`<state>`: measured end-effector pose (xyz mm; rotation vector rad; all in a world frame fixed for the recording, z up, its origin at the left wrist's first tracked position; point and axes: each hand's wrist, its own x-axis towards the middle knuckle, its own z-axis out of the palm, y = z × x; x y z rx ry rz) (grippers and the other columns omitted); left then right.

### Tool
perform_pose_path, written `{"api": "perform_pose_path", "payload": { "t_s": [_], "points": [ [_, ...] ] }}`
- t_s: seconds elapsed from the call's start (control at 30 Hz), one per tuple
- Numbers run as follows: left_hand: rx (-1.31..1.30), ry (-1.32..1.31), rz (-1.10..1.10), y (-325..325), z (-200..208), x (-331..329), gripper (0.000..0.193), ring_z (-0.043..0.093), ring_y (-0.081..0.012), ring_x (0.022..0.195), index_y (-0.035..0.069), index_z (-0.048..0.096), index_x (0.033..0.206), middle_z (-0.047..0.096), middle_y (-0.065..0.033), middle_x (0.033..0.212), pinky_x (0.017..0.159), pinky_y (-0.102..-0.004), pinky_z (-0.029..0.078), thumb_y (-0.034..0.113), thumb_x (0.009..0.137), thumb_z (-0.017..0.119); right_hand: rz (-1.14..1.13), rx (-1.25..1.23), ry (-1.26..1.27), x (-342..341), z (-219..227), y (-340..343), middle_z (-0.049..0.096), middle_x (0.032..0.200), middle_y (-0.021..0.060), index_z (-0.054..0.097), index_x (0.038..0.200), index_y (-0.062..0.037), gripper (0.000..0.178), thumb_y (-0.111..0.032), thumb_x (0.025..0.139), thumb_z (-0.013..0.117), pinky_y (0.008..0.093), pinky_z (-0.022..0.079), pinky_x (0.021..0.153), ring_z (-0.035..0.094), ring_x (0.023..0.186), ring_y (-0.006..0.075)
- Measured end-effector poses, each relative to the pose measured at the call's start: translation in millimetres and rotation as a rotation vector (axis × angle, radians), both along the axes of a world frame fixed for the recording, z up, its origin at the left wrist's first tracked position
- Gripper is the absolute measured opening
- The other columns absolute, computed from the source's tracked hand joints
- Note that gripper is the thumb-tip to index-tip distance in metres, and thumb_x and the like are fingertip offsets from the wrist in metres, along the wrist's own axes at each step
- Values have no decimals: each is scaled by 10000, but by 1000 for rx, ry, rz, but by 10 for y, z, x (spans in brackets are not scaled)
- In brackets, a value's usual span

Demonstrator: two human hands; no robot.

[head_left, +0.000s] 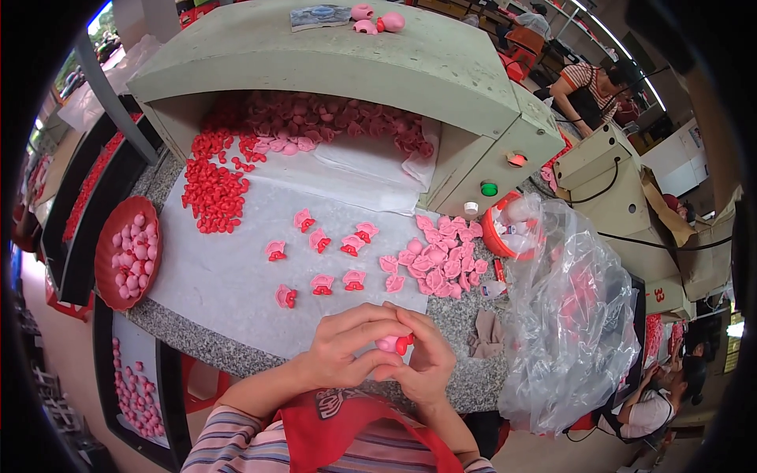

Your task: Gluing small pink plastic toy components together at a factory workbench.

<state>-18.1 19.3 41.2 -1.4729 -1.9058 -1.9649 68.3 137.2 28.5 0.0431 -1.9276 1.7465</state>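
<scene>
Close to my body, at the table's front edge, both hands meet around a small pink plastic part with a red bow-shaped piece [394,344]. My left hand [344,340] has its fingers closed on it from one side. My right hand [426,357] closes on it from the other, and the fingers partly hide it. Just beyond my hands, several pink shells fitted with red bow pieces [322,284] lie spaced out on a white sheet [236,272]. A pile of loose pink shells [441,260] lies to their right. Red bow pieces [213,197] are heaped at the left.
A pale green metal housing [315,47] stands over the far side, with more pink parts inside. A red bowl of pink pieces [128,292] is at the left. An orange tub [495,229] and a clear plastic bag [564,315] are on the right. Other people sit farther off.
</scene>
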Motion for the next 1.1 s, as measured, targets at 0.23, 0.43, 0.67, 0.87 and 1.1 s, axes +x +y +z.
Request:
{"api": "perform_pose_path", "payload": {
  "t_s": [0.23,0.43,0.67,0.87,1.1],
  "points": [
    [6,20,3,21,-14,-1,321,606,-194,704,5,626,921,610,-124,897,576,-260,483,79,622,717,-45,69,4,16,-2,7,570,1104,177,539,1131,18,643,-206,588,800,319,443,835,562,986,244],
    [-61,-281,-94,0,-73,65,308,579,-170,854,-21,593,998,585,-128,944,665,-257,481,63,708,659,39,5,-115,31,64,59,524,1155,162,464,1192,61,683,-203,644,777,351,371,921,494,1073,228],
    [152,-859,-395,5,-31,77,388,551,-186,948,-19,523,1140,491,-127,1124,775,-284,483,-27,763,614,78,-299,-243,34,49,110,512,1148,131,420,1253,25,616,-120,726,704,333,413,883,521,1028,221],
    [43,-915,-400,-54,78,119,436,546,-186,956,-20,556,1087,492,-123,1111,783,-292,478,-77,673,679,254,-362,-75,-48,171,60,422,1280,190,327,1313,18,985,-321,534,827,373,358,953,436,1164,259],
    [-9,-401,-253,-46,-29,151,320,549,-192,872,-16,618,950,560,-123,969,710,-299,458,8,646,712,242,74,-59,-145,146,74,491,1187,251,409,1247,11,895,-363,543,814,389,448,878,517,1080,323]
  ]
}}
